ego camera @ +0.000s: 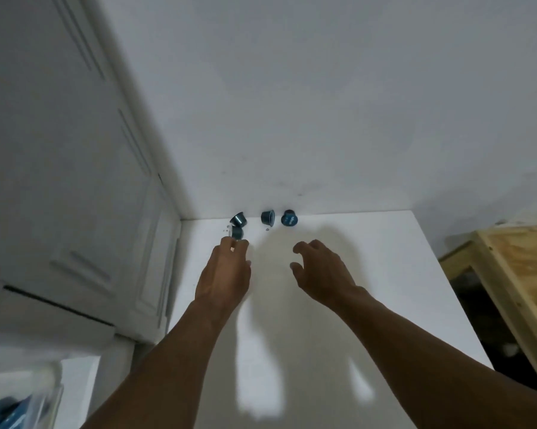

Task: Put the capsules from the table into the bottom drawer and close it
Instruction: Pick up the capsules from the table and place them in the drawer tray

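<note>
Several dark blue capsules lie at the far edge of the white table (369,289), against the wall. Two sit at the left, one (239,218) behind the other (237,233). Two more lie on their sides further right, one in the middle (267,217) and one at the end (289,218). My left hand (226,270) stretches forward, and its fingertips reach the near-left capsule without plainly closing round it. To the right, my right hand (319,270) hovers above the table with fingers spread and loosely curved, holding nothing, a little short of the two right capsules.
A white panelled door (75,181) stands along the table's left side. At the bottom left is a blurred translucent container (19,400) with blue things inside. A wooden crate (521,274) stands to the right, past the table's edge, with dark floor beneath.
</note>
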